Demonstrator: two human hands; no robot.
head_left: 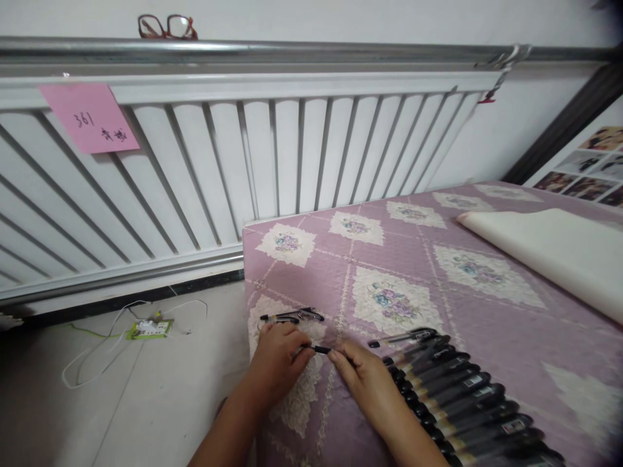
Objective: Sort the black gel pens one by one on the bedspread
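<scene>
Between my two hands a dark pen (320, 349) is held over the purple flowered cover (389, 259). My left hand (280, 357) is closed round one end of it, and my right hand (357, 373) pinches the other end. Most of the pen is hidden by my fingers. Just beyond my left hand lie a few black pens (309, 314). To the right of my right hand a long row of black-capped pens (462, 389) lies side by side, slightly blurred.
A white radiator (292, 149) with a pink note (92, 120) stands behind the cover. Glasses (168, 27) rest above the pipe (311, 53). A green-edged power strip (150, 329) with cables lies on the floor at left. A cream folded sheet (549, 246) lies at right.
</scene>
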